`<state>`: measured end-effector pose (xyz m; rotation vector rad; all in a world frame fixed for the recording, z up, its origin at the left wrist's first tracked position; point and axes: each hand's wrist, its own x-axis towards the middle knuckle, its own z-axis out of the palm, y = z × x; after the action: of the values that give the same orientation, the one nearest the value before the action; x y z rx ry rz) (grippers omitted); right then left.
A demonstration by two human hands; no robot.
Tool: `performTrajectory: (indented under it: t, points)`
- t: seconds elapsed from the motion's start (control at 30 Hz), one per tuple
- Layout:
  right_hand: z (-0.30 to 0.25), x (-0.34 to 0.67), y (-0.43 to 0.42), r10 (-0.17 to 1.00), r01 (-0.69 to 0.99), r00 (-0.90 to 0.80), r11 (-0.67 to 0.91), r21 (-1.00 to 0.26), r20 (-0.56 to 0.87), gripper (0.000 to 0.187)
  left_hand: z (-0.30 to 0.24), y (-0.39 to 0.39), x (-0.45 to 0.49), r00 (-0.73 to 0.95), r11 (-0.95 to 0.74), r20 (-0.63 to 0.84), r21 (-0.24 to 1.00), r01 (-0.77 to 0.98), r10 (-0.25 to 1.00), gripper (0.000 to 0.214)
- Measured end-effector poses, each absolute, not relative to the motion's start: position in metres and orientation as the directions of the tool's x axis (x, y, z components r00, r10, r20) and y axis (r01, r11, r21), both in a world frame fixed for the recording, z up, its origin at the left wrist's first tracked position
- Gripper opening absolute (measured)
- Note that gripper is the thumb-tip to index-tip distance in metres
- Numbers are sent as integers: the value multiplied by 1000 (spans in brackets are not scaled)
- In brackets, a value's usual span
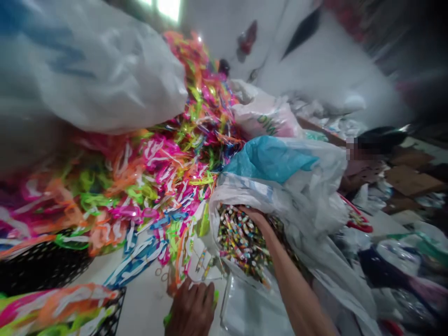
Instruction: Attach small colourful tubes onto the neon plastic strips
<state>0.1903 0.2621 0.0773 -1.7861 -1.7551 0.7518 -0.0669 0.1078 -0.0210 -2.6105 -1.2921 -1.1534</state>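
Observation:
My left hand (193, 305) is at the bottom centre, back up, with its fingers curled down over the white table. Bits of a neon-green plastic piece (216, 296) stick out on both sides of it. My right hand (251, 214) reaches into a white plastic bag (241, 184), at the far side of many small multicoloured cylinders (241, 238). Its fingers are blurred and partly hidden, so I cannot tell their grip. Just beyond my left hand, a few small patterned sticks (202, 261) and thin rings (161, 274) lie on the table.
A large heap of neon plastic pieces with white strips (150, 172) covers the left and middle. A big white sack (115, 70) overhangs it. Clear flat packs (254, 303) lie before the bag. A black perforated basket (45, 261) stands left. Another person (364, 163) is at the right.

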Motion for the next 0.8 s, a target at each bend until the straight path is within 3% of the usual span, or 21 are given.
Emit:
performTrajectory:
  t: [0.1,0.17,0.3,0.43,0.6,0.7,0.8]
  points:
    - [70,178,253,970,811,240,-218,-543,-31,26,-15,104,-70,420,-655,563,315,687,711,28]
    - [64,170,240,938,835,348,-316,-451,-14,28,-12,103,-73,447,-651,517,328,684,730,30]
    - [62,159,211,905,859,425,-391,-331,32,34,-6,101,-77,513,-650,410,350,675,754,30]
    - [74,150,195,898,869,432,-390,-305,82,36,3,97,-80,564,-660,346,345,667,750,29]
    - [100,136,179,873,844,452,-352,-404,184,39,19,84,-96,612,-682,302,359,637,731,40]
    - [110,129,159,850,797,467,-286,-531,243,39,31,74,-113,535,-615,320,539,576,782,42]
    - [110,119,134,859,701,466,-212,-681,213,37,36,62,-130,383,-304,164,889,342,909,25]
